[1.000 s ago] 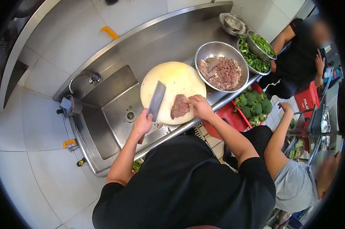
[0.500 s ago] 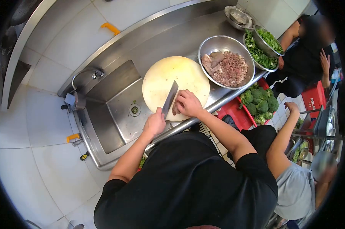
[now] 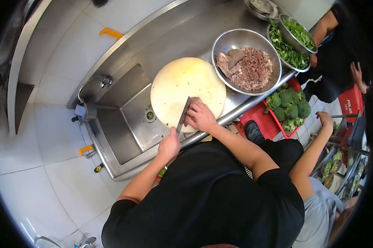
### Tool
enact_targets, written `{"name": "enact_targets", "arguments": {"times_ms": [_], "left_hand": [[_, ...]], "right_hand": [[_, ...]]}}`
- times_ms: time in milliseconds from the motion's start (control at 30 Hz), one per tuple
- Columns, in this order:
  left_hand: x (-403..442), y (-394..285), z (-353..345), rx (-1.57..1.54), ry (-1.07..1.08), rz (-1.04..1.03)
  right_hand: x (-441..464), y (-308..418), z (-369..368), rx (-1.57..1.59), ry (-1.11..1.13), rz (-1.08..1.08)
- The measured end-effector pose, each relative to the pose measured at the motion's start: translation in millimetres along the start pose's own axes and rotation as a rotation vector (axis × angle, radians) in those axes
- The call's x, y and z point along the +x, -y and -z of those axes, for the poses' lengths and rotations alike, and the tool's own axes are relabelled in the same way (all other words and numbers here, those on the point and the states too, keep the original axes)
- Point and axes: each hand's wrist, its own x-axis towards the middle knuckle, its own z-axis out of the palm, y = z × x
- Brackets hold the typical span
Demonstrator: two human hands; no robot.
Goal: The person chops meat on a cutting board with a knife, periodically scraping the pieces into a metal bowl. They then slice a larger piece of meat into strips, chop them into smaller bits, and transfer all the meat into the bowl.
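My left hand (image 3: 169, 144) is closed around the handle of a cleaver (image 3: 183, 115), its blade pointing away from me over a round, pale cutting board (image 3: 174, 82). Pressed down near the board's front right part, my right hand (image 3: 201, 117) has its fingers curled over a piece of brownish meat (image 3: 195, 100). The blade stands on edge right against the meat and beside my right fingertips. Most of the meat is hidden under that hand. A few small scraps dot the board.
A steel bowl (image 3: 218, 49) of diced meat and larger pieces stands right of the board. Beyond it are bowls of leafy greens (image 3: 287, 53). Left is a sink (image 3: 128, 120) with a tap (image 3: 106, 80). Broccoli (image 3: 291, 105) fills a red crate below. Two people are on the right.
The cleaver has come over to the right, from beside the meat to up against it, and its blade stands more upright. The view has shifted slightly.
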Motion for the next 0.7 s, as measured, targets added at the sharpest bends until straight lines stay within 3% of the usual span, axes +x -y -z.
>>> {"name": "enact_targets", "arguments": {"times_ms": [200, 367, 533, 700], "left_hand": [[109, -46, 11, -0.071, -0.111, -0.048], [170, -73, 32, -0.117, -0.164, -0.100], [107, -50, 35, -0.105, -0.147, -0.082], [14, -8, 12, -0.015, -0.080, -0.048]], "right_hand": [[-1, 0, 12, 0.046, 0.111, -0.059], [-8, -9, 13, 0.202, 0.071, -0.027], [3, 1, 26, 0.096, -0.052, 0.040], [3, -2, 7, 0.049, 0.030, -0.029]]}}
